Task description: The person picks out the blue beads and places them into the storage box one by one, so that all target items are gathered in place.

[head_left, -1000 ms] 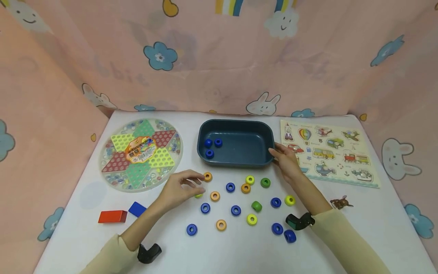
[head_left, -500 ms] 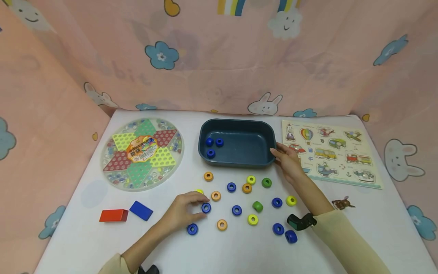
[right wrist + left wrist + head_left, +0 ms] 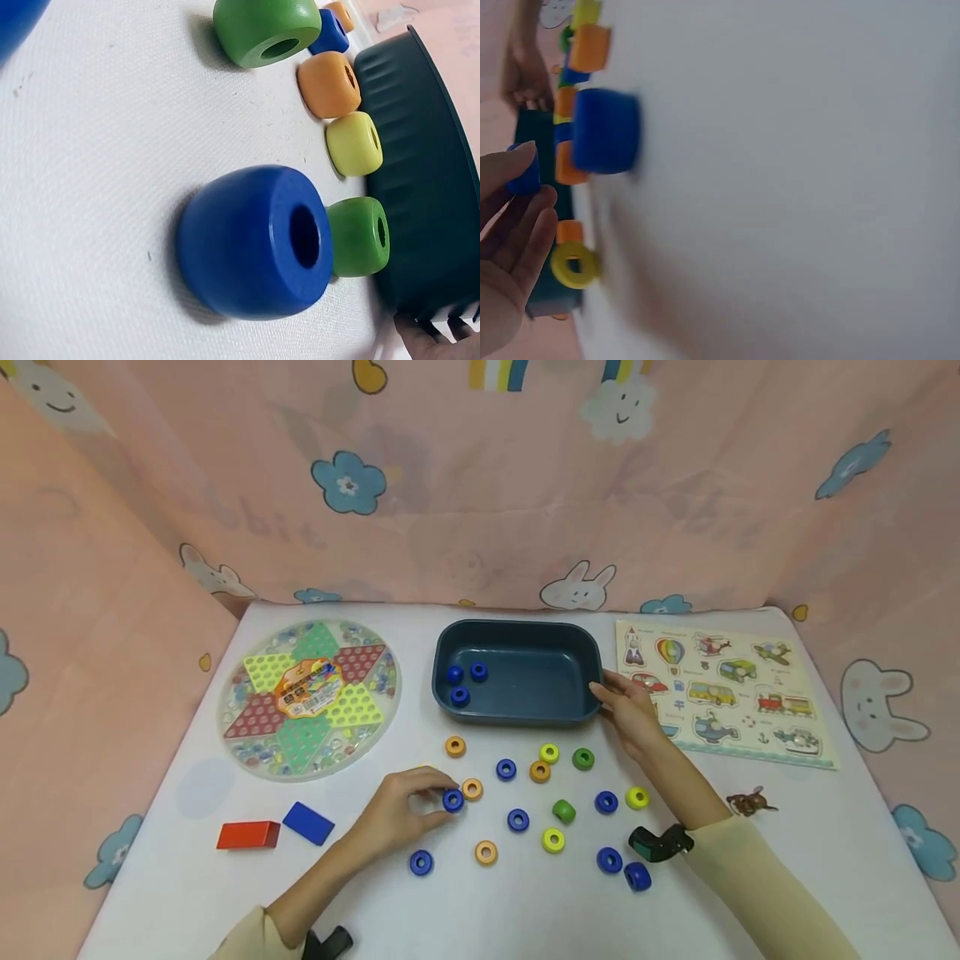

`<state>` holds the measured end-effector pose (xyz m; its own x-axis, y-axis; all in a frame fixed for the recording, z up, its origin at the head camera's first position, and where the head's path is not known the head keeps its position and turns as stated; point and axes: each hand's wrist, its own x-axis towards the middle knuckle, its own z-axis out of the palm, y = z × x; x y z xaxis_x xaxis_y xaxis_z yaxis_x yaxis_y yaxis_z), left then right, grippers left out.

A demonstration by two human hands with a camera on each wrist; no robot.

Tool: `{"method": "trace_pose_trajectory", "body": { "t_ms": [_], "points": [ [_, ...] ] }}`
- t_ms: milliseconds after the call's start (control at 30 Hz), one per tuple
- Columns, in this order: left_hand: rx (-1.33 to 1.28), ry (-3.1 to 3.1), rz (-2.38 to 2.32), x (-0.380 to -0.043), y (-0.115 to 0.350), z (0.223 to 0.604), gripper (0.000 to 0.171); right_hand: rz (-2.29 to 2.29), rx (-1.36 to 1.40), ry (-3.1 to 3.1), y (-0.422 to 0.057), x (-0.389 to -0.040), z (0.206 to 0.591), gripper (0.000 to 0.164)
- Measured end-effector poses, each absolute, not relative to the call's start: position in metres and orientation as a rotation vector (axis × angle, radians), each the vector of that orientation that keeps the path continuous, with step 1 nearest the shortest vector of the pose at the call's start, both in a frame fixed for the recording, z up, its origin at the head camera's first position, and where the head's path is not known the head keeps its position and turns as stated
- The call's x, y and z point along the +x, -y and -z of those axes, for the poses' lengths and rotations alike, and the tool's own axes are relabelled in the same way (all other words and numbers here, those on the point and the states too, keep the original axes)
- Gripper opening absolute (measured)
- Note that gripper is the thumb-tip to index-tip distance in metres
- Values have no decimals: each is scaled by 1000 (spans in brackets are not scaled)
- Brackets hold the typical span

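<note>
My left hand [image 3: 400, 811] pinches a blue bead [image 3: 453, 801] between thumb and fingertips. In the left wrist view this bead [image 3: 526, 174] is raised off the white table. My right hand [image 3: 632, 714] grips the right end of a dark teal tray [image 3: 517, 720], thumb over the rim. Three blue beads [image 3: 460, 696] lie at the tray's left end. In front of it, blue, orange, yellow and green beads are scattered, among them an orange bead [image 3: 472, 789] right by the held one and a blue bead [image 3: 422, 862] nearer the front. A yellow bead is mostly hidden behind my left hand.
A round Chinese checkers board [image 3: 311, 760] lies at the left. Nearer are a red block [image 3: 248, 835] and a blue block [image 3: 308, 823]. A picture puzzle board [image 3: 727, 693] lies right of the tray, a small brown animal figure [image 3: 752, 802] below it. A pink curtain stands behind.
My left hand came from near the far orange bead toward the front, took hold of a blue bead and lifted it slightly away from me. My right hand stays on the tray.
</note>
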<state>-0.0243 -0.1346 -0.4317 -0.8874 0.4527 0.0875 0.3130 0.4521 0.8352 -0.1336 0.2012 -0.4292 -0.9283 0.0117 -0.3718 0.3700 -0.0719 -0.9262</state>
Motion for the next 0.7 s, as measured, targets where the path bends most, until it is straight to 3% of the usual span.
{"method": "trace_pose_trajectory", "body": {
  "t_ms": [267, 500, 700],
  "points": [
    [856, -2551, -1619, -88, 107, 398, 34, 2074, 435, -1959, -204, -130, 429, 52],
    [780, -2634, -1570, -148, 79, 380, 32, 2058, 442, -1968, -202, -130, 430, 53],
    [760, -2713, -1527, -171, 64, 377, 35, 2047, 438, -1987, -200, -132, 429, 53]
  ]
}}
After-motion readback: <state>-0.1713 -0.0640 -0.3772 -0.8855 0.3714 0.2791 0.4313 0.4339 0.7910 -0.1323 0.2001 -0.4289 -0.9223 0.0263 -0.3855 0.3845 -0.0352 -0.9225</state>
